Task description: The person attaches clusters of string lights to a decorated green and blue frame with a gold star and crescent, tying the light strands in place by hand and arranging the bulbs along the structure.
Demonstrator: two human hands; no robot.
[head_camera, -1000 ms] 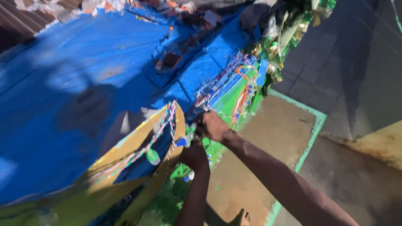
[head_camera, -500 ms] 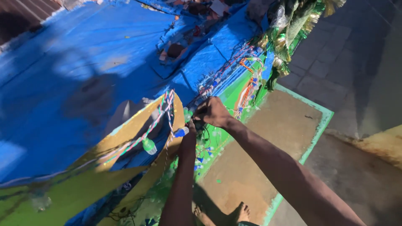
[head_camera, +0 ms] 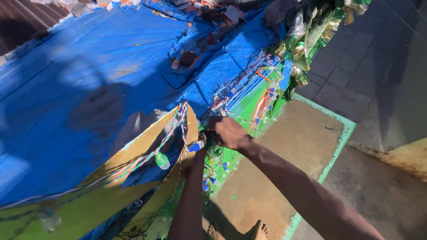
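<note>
- Head view: the right hand (head_camera: 227, 132) has its fingers clamped on the twisted multicoloured light-string wire (head_camera: 180, 122) at the edge of the blue tarpaulin roof (head_camera: 89, 66).
- The left hand (head_camera: 202, 138) is mostly hidden behind the right hand; I cannot tell its grip.
- A green bulb (head_camera: 162, 160) and a blue bulb (head_camera: 195, 146) hang beside the curved yellow board (head_camera: 133, 146).

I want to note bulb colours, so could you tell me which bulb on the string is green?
The green bulb hanging below the yellow board edge; the others nearby are blue.
</note>
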